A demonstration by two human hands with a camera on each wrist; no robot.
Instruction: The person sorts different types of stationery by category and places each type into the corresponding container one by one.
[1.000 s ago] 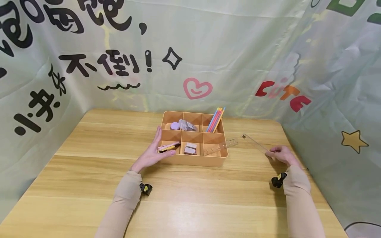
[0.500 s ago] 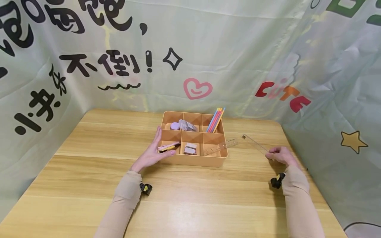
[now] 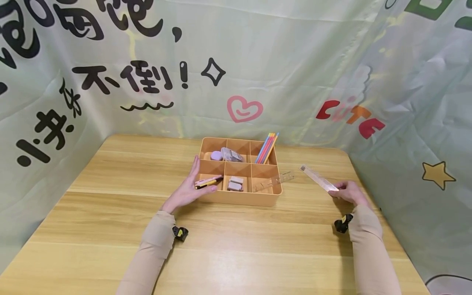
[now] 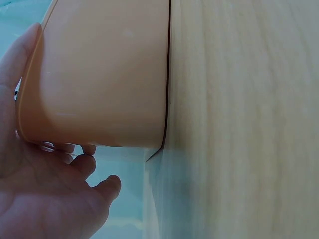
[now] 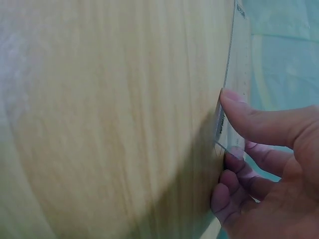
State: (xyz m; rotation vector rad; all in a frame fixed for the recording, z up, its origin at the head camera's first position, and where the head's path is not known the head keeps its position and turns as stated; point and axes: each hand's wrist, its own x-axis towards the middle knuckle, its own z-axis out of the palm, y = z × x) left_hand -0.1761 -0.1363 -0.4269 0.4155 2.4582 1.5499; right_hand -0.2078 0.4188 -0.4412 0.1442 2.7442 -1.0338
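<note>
My left hand (image 3: 186, 188) lies spread at the front left corner of a tan divided organizer box (image 3: 239, 199), thumb at the front rim, fingers along the left side. In the left wrist view the thumb meets the rim of the box (image 4: 99, 74). On the right, my right hand (image 3: 348, 191) pinches the near end of a clear ruler (image 3: 317, 177) between thumb and fingers; its far end points toward the back left. The right wrist view shows the thumb on the flat of the ruler (image 5: 237, 64), close over the tabletop.
Another clear ruler (image 3: 274, 181) leans out over the box's right rim. Pink and yellow-black pens (image 3: 209, 182), two pale erasers (image 3: 235, 184), colored pencils (image 3: 266, 149), a lilac round item (image 3: 216, 156) and a clear case (image 3: 231, 155) fill other compartments. A printed cloth (image 3: 287, 73) hangs behind the table (image 3: 236, 246).
The ruler in my right hand has turned from edge-on so its flat face shows, and that hand has shifted very slightly left. My left hand and the box stay put.
</note>
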